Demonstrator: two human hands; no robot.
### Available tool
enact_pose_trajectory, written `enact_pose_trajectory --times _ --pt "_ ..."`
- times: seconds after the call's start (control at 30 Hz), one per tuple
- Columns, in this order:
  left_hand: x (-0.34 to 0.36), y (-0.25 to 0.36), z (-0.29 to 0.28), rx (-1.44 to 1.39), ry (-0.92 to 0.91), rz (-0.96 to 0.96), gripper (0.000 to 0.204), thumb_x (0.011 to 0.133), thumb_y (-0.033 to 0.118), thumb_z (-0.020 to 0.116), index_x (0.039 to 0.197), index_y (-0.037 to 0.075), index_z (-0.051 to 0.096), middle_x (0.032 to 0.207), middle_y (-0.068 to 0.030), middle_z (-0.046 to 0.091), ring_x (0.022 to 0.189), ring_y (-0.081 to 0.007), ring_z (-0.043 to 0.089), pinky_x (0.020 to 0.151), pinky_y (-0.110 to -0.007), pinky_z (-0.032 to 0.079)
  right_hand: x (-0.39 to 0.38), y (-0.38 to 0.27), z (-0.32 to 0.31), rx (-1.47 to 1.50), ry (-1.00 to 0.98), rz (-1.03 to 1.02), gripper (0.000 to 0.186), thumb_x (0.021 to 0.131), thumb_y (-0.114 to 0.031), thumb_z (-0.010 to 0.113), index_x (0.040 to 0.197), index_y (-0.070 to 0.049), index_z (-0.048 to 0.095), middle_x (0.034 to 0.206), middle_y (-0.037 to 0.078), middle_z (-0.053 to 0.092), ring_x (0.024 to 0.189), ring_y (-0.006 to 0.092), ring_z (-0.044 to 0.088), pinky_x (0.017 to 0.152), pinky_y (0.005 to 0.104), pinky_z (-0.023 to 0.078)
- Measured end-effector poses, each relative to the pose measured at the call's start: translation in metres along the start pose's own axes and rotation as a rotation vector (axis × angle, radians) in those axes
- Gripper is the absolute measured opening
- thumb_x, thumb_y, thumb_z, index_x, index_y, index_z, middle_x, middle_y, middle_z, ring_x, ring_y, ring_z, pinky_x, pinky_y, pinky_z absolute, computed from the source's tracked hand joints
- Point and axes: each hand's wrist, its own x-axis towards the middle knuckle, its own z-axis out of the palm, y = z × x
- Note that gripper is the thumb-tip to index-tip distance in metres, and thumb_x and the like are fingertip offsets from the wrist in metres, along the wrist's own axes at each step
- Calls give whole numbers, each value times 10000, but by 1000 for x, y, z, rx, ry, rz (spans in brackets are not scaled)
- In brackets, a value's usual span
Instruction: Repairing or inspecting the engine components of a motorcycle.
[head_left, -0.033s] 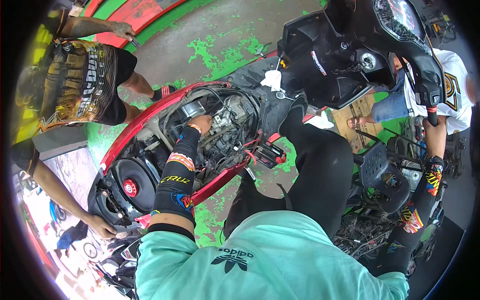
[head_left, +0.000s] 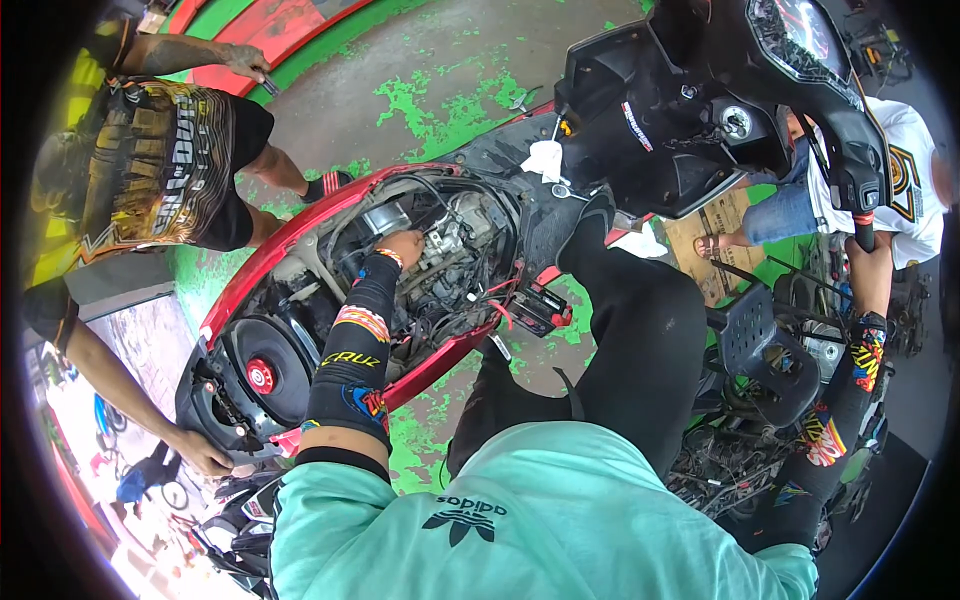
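My left hand (head_left: pixel 400 245) is down in the open body of a red scooter (head_left: pixel 263 280), at a silver metal engine part (head_left: pixel 440 240); its fingers look curled, and what they hold is unclear. My right hand (head_left: pixel 866 252) is wrapped round the black handlebar grip (head_left: pixel 862 232) at the far right. Below the raised front panel (head_left: pixel 625 150) lie a white rag (head_left: pixel 545 160) and some tools (head_left: pixel 566 190). A black battery (head_left: pixel 540 308) with red leads sits by the scooter's side. A red cap (head_left: pixel 260 374) is on the tank near the rear.
A co-worker (head_left: pixel 150 150) at the left holds a small tool; their other hand (head_left: pixel 205 455) rests on the scooter's rear. Another person (head_left: pixel 825 185) stands at the right beside cardboard (head_left: pixel 725 250). A black plastic chair (head_left: pixel 750 340), motorcycle parts (head_left: pixel 725 470) and red boards (head_left: pixel 245 70) surround the scooter.
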Motion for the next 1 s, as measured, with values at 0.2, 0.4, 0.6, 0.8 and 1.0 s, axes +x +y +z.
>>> enact_pose_trajectory --times 0.2,0.4,0.6,0.8,1.0 --pt "-7 9 -5 -8 -16 -59 388 954 338 439 1179 109 659 1150 -221 679 1097 -416 629 964 -505 482 0 0 0 8 -10 18 284 872 -221 651 903 60 639 653 71 618 529 148 593 505 320 460" --pt "-11 12 -16 61 -47 -7 391 955 336 434 1202 114 640 1161 -218 677 1102 -411 629 965 -501 484 -1 0 0 -3 -1 11 277 869 -211 648 910 63 642 656 69 614 531 145 587 503 323 458" --pt "-13 14 -16 12 -69 -30 396 963 336 415 1197 103 634 1171 -210 674 1114 -411 624 972 -501 481 2 3 1 6 -18 11 261 870 -197 639 912 61 647 664 75 620 540 144 592 511 316 459" --pt "-7 8 -7 -34 -45 -60 412 964 351 415 1191 88 636 1179 -219 670 1124 -418 618 986 -507 471 2 3 1 4 -17 13 254 868 -192 639 904 59 636 655 68 615 537 145 592 508 314 451" --pt "-7 9 -8 -6 -37 -63 410 955 353 438 1187 88 648 1174 -218 673 1118 -412 621 981 -496 473 2 4 1 10 -8 -2 250 867 -193 640 894 55 629 641 65 607 526 145 585 502 316 450"
